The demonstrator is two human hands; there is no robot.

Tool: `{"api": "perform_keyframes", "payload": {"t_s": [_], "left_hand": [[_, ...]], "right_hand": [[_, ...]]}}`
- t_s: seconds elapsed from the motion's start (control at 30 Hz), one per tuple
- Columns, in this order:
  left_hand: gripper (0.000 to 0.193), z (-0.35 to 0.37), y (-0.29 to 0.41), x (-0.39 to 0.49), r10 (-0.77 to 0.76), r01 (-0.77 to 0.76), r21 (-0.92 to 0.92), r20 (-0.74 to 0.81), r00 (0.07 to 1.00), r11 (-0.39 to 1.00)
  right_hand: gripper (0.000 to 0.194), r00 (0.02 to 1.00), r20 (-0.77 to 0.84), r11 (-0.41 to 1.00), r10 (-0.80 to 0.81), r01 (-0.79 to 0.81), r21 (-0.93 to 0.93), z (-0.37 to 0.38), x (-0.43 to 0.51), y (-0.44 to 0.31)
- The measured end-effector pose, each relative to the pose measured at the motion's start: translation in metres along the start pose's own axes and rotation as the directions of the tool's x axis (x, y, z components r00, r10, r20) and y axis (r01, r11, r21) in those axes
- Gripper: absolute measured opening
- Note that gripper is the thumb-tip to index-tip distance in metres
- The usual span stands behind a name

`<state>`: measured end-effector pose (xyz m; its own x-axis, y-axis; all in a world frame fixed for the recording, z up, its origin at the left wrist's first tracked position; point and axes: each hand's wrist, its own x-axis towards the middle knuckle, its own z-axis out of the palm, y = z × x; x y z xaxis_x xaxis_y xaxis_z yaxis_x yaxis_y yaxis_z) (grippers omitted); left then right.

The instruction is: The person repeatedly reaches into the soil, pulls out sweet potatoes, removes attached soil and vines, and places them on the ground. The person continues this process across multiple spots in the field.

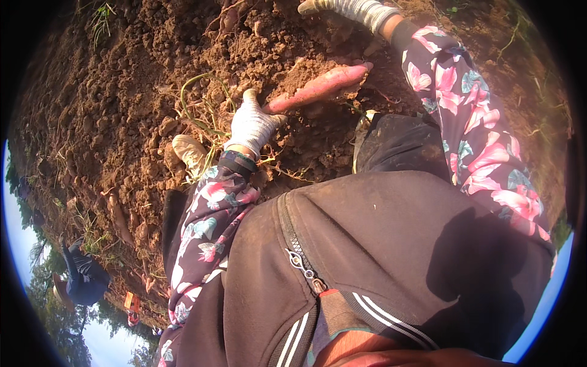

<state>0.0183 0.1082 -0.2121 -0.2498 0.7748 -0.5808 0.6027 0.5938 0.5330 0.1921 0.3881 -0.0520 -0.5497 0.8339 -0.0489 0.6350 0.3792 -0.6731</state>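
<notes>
A long pink sweet potato [321,88] lies slantwise in loose brown soil, with dirt clinging to its upper side. My left hand [253,123], in a whitish knit glove, is at its left end, with that end between thumb and fingers. Some of those fingers are hidden in the soil. Gloved as well, my right hand [351,10] reaches over the soil beyond the sweet potato's right end. The top edge of the picture cuts it off, so its grip is unclear. A bent green vine [202,121] lies beside my left hand.
My shoe [189,149] stands in the clods to the left. More sweet potatoes [120,220] lie along the row. A person in blue with a hat [85,277] bends over the field, near an orange crate [132,302]. Weeds [102,20] grow at upper left.
</notes>
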Motion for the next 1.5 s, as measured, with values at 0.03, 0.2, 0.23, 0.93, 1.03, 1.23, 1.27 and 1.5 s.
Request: {"api": "perform_keyframes", "payload": {"t_s": [0.03,0.2,0.23,0.93,1.03,1.23,1.27,1.5], "left_hand": [[0.073,-0.007,0.022,-0.005,0.000,-0.004,0.075,0.055,0.999,0.997],[0.054,-0.015,0.095,-0.006,-0.052,0.335,-0.503,0.494,0.868,0.797],[0.057,0.002,0.083,0.000,-0.017,0.318,-0.556,0.478,0.878,0.768],[0.038,-0.039,-0.019,-0.241,0.067,0.167,-0.602,0.345,0.936,0.781],[0.043,-0.044,-0.006,-0.242,-0.007,0.230,-0.487,0.416,0.909,0.842],[0.056,-0.039,-0.014,-0.243,0.101,0.114,-0.493,0.387,0.916,0.862],[0.056,-0.043,-0.011,-0.245,0.105,0.115,-0.488,0.400,0.911,0.865],[0.050,-0.024,-0.025,-0.238,0.174,0.066,-0.509,0.410,0.895,0.858]], "right_hand": [[0.092,0.986,0.147,0.996,0.078,-0.072,-0.047,-0.006,0.000,-0.014],[0.084,0.964,0.013,0.916,-0.265,0.256,-0.308,0.010,-0.017,-0.011],[0.081,0.940,0.027,0.893,-0.339,0.331,-0.304,0.007,-0.019,-0.014],[0.119,0.408,0.912,0.963,0.040,0.229,-0.144,0.077,-0.208,-0.113],[0.103,0.437,0.895,0.979,0.091,0.126,-0.161,0.085,-0.218,-0.100],[0.091,0.439,0.896,0.987,0.064,0.102,-0.121,0.097,-0.223,-0.087],[0.089,0.456,0.889,0.990,0.040,0.102,-0.097,0.100,-0.225,-0.080],[0.079,0.476,0.879,0.994,0.024,0.079,-0.070,0.103,-0.231,-0.076]]}}
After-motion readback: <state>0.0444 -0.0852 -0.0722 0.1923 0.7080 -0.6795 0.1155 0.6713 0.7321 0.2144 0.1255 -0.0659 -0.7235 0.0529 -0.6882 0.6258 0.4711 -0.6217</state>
